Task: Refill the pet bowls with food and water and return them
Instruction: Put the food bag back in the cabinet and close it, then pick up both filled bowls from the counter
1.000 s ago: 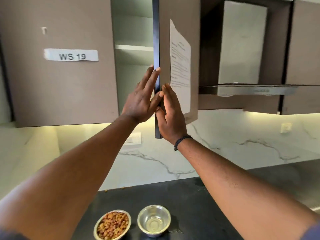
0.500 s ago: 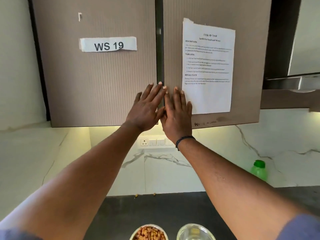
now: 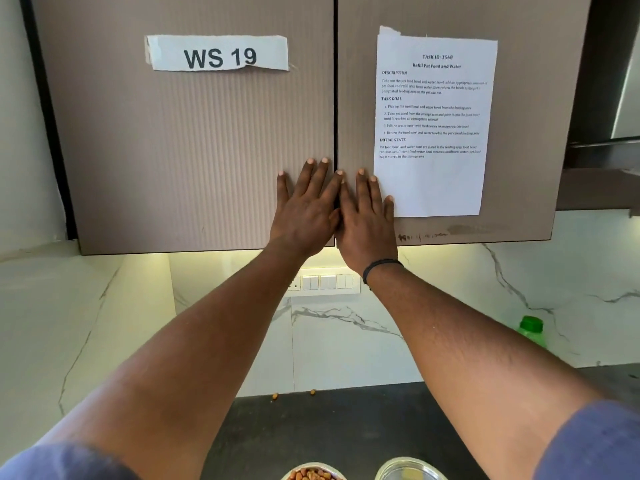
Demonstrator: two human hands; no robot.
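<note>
Both hands' grip flat on cabinet doors (image 3: 194,161), left hand (image 3: 304,213), right hand (image 3: 367,223), bowls (image 3: 313,474) below

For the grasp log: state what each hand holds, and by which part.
Nothing is held. The left hand and right hand lie flat, fingers spread, against the closed cabinet doors beside the centre seam.

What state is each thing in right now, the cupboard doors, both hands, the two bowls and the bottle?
Left door: shut.
Right door: shut, sheet taped on.
Left hand: open, flat on the left door.
Right hand: open, flat on the right door.
Food bowl: holds kibble.
Water bowl: on the counter, contents unclear.
Bottle: upright, capped.
Kibble bits: loose on the counter.
</note>
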